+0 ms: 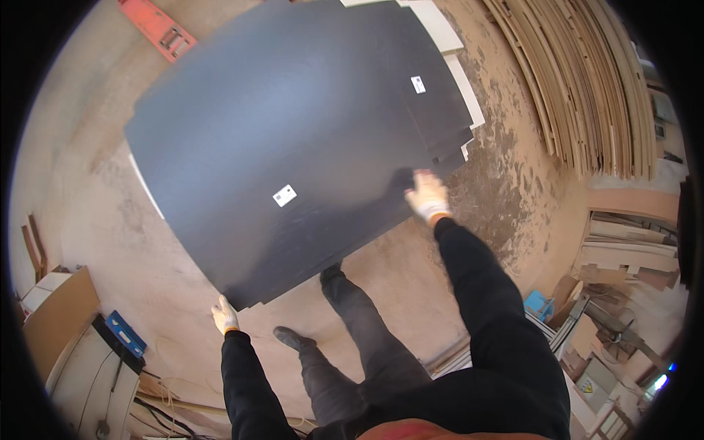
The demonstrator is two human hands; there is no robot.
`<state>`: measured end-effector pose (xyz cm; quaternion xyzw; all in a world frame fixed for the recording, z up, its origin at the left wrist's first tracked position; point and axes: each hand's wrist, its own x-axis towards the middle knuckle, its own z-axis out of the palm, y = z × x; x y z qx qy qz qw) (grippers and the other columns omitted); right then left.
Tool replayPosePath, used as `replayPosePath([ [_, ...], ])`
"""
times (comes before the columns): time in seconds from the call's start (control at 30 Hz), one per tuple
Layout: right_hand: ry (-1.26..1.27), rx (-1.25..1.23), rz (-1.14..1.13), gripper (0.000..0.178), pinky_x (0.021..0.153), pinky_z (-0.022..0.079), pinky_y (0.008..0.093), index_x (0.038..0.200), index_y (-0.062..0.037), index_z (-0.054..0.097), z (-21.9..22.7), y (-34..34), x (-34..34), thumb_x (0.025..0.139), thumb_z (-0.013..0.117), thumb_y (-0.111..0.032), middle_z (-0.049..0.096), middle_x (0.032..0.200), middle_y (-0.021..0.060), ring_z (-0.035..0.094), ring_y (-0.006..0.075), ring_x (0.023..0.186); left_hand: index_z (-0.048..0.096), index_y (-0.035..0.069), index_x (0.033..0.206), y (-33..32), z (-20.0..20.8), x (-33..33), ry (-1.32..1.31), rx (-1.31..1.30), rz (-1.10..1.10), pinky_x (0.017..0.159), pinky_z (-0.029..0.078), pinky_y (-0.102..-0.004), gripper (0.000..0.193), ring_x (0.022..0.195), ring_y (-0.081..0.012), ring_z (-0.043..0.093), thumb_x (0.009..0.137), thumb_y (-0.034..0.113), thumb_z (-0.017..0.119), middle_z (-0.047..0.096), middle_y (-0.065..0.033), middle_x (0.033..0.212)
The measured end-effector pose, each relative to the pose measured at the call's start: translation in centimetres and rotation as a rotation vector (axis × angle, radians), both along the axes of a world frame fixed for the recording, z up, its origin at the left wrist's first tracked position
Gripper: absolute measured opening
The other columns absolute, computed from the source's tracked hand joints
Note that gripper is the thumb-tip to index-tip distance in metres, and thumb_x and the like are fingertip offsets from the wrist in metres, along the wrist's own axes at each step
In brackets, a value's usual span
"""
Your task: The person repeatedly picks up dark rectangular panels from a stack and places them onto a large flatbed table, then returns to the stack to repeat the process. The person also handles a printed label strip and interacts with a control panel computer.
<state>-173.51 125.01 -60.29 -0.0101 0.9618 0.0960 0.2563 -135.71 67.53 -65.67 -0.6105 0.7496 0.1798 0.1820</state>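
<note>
A stack of large dark grey panels (323, 139) lies before me, with stepped edges and small white labels (284, 195) on top. My left hand (225, 315), in a white work glove, is at the near left corner of the dark panel, its fingers bent against the edge. My right hand (427, 194), gloved in white with bare fingertips, reaches over the near right edge. Its fingers are stretched out and slightly blurred above the dark surface; whether they touch it I cannot tell. White boards (466, 92) stick out from under the stack on the far right.
An orange-red pallet-truck-like piece (158, 31) lies beyond the stack. Long wooden strips (587, 81) are piled at the right. A blue tool (125, 334) and boards (62, 312) stand at the lower left. A blue bin (539, 305) and frames sit at the lower right.
</note>
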Motion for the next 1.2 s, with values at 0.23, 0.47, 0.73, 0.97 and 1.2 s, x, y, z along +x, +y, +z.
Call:
replayPosePath([
  [0.23, -0.039, -0.307, -0.142, 0.088, 0.123, 0.021, 0.0563, 0.161, -0.0144, 0.031, -6.4, -5.1, 7.1, 0.089, 0.068, -0.051, 0.015, 0.170, 0.0206, 0.012, 0.0438, 0.156, 0.047, 0.003, 0.147, 2.8, -4.3, 0.1, 0.329, 0.445, 0.409, 0.091, 0.054, -0.0481, 0.087, 0.118, -0.0300, 0.061, 0.093, 0.070, 0.058, 0.060, -0.0144, 0.138],
  [0.47, -0.222, -0.508, -0.139, 0.069, 0.121, 0.030, 0.0437, 0.154, -0.0109, 0.042, -3.2, -0.5, 4.6, 0.097, 0.057, -0.045, 0.034, 0.163, 0.0170, 0.030, 0.0350, 0.151, 0.052, -0.005, 0.139, 2.1, -3.5, -1.7, -0.021, 0.375, 0.214, 0.091, 0.054, -0.0546, 0.084, 0.119, -0.0406, 0.063, 0.093, 0.066, 0.057, 0.062, -0.0224, 0.135],
  [0.73, -0.320, -0.585, 0.008, 0.036, 0.093, 0.053, 0.0499, 0.108, -0.0028, 0.073, -1.5, 3.6, 27.2, 0.096, 0.052, -0.030, 0.072, 0.111, 0.0229, 0.067, 0.0422, 0.105, 0.063, -0.007, 0.123, 7.9, 2.0, -4.0, -0.030, 0.129, -0.639, 0.100, 0.050, -0.0496, 0.057, 0.116, -0.0459, 0.064, 0.092, 0.041, 0.062, 0.066, -0.0322, 0.122],
  [0.97, -1.102, -0.633, -0.462, 0.034, 0.074, 0.058, 0.0459, 0.117, -0.0087, 0.075, 7.9, -0.3, 68.3, 0.088, 0.065, -0.023, 0.078, 0.095, 0.0136, 0.075, 0.0284, 0.084, 0.070, -0.004, 0.093, 19.0, 8.1, 0.7, 0.090, 0.734, -0.994, 0.077, 0.052, -0.0422, 0.035, 0.083, -0.0307, 0.069, 0.090, 0.029, 0.059, 0.071, -0.0221, 0.084],
  [1.2, -0.740, -0.869, -0.815, 0.035, 0.086, 0.055, 0.0469, 0.116, -0.0035, 0.072, 12.4, -9.2, 96.7, 0.085, 0.065, -0.020, 0.076, 0.104, 0.0179, 0.071, 0.0378, 0.101, 0.066, 0.001, 0.079, 30.0, 19.5, 8.5, -0.206, 0.970, -1.313, 0.051, 0.052, -0.0365, 0.032, 0.055, -0.0233, 0.065, 0.096, 0.026, 0.055, 0.068, -0.0122, 0.067],
])
